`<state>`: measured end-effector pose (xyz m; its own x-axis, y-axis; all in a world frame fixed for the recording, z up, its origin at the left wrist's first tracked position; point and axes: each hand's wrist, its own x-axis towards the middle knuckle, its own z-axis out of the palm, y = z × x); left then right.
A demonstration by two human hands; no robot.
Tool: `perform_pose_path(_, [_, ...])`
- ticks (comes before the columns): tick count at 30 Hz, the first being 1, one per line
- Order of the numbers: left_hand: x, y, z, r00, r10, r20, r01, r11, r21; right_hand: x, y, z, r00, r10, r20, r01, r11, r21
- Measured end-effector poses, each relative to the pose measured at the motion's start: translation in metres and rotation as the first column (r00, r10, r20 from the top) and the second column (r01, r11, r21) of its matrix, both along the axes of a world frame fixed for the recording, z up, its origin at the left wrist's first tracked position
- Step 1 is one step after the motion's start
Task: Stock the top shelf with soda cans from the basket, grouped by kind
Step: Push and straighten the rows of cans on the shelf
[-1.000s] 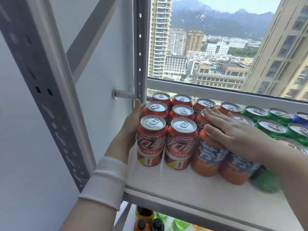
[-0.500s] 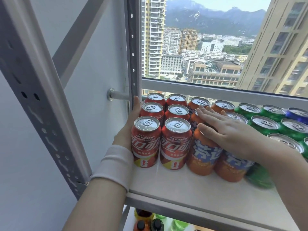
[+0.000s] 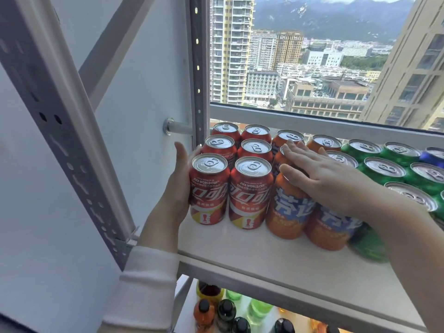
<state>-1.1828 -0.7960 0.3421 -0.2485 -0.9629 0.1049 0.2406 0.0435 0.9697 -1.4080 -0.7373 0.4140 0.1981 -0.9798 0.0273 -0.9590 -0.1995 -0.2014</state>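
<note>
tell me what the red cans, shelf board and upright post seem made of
Red cans: likely aluminium, bare silvery lids with pull tabs, glossy printed sides. Shelf board: matte pale laminate or painted wood, unclear. Upright post: grey-painted metal, judging by punched holes.

Top shelf (image 3: 276, 258): pale board, front strip bare. Standing upright on it, left to right: six red cola cans (image 3: 249, 195), two columns of three; orange soda cans (image 3: 286, 212) touching them; green cans (image 3: 384, 168); blue can (image 3: 434, 156), right edge, rear.
</note>
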Motion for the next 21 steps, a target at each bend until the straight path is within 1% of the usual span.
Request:
perform_pose_path(5, [-0.005,0.003,0.003,0.996,0.077,0.049,-0.076,0.997,-0.015,-0.001,0.000,-0.002,1.000,0.013,-0.011,-0.013,1.000,0.010])
perform_pose_path(13, [-0.007,0.006,0.004,0.991,0.103,0.084,-0.102,0.995,-0.022,-0.003,-0.002,-0.003,1.000,0.015,-0.011,-0.015,1.000,0.007])
perform_pose_path(16, [-0.008,0.014,0.011,0.974,0.197,0.112,-0.195,0.980,-0.033,-0.003,-0.001,-0.001,1.000,0.023,0.017,-0.023,1.000,0.013])
perform_pose_path(17, [-0.009,0.019,0.015,0.960,0.254,0.122,-0.247,0.967,-0.069,-0.003,0.000,0.000,0.999,0.031,0.035,-0.032,0.999,0.007])
perform_pose_path(19, [-0.011,0.031,0.027,0.919,0.345,0.189,-0.295,0.923,-0.248,-0.005,0.006,0.003,0.995,0.057,0.085,-0.055,0.998,-0.031])
perform_pose_path(20, [-0.013,0.038,0.033,0.894,0.373,0.248,-0.271,0.892,-0.362,-0.008,0.011,0.005,0.992,0.078,0.104,-0.072,0.996,-0.059])
perform_pose_path(21, [-0.016,0.045,0.041,0.860,0.386,0.335,-0.206,0.862,-0.463,-0.010,0.016,0.007,0.988,0.106,0.110,-0.097,0.991,-0.087])
